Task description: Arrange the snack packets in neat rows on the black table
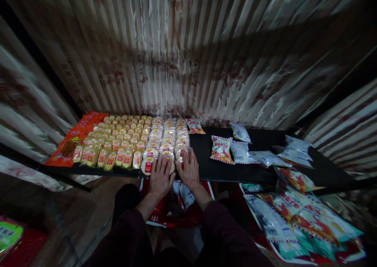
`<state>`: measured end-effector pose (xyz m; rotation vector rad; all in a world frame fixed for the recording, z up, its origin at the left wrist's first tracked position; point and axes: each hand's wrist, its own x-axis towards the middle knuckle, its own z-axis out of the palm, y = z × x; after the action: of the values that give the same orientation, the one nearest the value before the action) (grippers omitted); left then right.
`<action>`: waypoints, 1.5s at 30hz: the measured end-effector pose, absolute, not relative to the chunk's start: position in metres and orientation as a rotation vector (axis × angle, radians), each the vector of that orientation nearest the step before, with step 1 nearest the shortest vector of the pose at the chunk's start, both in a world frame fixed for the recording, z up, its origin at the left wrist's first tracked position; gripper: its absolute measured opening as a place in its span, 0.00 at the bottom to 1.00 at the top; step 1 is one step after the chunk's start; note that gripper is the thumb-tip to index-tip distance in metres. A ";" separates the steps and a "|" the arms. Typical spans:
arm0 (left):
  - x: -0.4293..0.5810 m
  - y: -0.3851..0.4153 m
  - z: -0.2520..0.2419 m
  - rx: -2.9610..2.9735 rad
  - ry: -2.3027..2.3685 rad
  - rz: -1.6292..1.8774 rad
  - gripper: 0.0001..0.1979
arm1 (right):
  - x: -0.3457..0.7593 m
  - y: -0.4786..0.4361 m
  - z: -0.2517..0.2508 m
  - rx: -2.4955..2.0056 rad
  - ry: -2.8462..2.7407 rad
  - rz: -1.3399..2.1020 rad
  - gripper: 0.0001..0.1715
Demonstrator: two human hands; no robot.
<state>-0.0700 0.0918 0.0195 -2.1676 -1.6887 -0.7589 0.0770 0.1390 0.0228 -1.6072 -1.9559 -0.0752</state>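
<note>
Small yellow wrapped packets (119, 135) lie in close rows on the black bench (203, 163), beside a large orange bag (73, 137) at its left end. Toward the other end, snack pouches (221, 150) lie scattered, some printed side up, others showing pale backs. Larger bags (306, 212) heap up at lower right. A striped, patterned curtain (176, 59) hangs behind.

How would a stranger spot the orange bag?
Find the black table, then look left from the left hand, past the yellow packs. At that end lies the orange bag, set apart by its colour and far bigger than any one pack.
</note>
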 end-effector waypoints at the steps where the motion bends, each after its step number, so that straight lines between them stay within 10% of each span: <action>1: -0.070 0.093 0.021 -2.169 -1.690 -0.760 0.28 | 0.077 0.141 0.023 -1.577 -1.949 -0.074 0.33; 45: -0.066 0.098 0.027 -2.184 -1.751 -0.757 0.30 | 0.083 0.147 0.027 -1.699 -1.902 0.018 0.34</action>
<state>-0.0663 0.0983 0.0268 -2.1840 -1.7507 -0.7574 0.0832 0.1470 0.0274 -1.6992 -1.9020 0.0180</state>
